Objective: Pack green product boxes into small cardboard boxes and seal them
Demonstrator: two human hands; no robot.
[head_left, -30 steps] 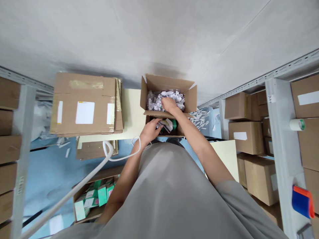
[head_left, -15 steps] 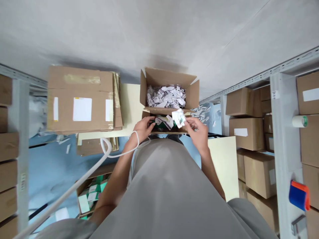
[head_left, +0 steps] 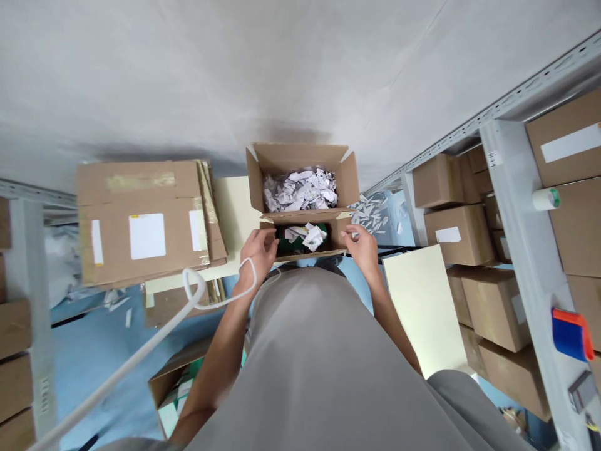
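A small open cardboard box [head_left: 338, 233] stands just in front of my body. Crumpled white paper [head_left: 313, 237] lies inside on top of something dark green, mostly covered. My left hand [head_left: 260, 250] is at the box's left end, its fingers closed around the edge there. A white cord loops over my left wrist. My right hand [head_left: 362, 247] is beside the box's right end, holding nothing, with fingers bent and slightly apart. Directly behind stands a larger open carton [head_left: 300, 156] filled with shredded, crumpled white paper [head_left: 300, 190].
Flattened cartons [head_left: 141, 241] are stacked at left on a pale tabletop [head_left: 235, 207]. A white hose [head_left: 126, 369] crosses the lower left. Below it sits a carton of green-and-white boxes [head_left: 176, 394]. Shelves of closed cartons [head_left: 453, 232] stand at right; a wall rises ahead.
My right hand has let go of the crumpled paper, which now lies in the small box, and has drawn back to its right end. My left hand has shifted outward to the left end.
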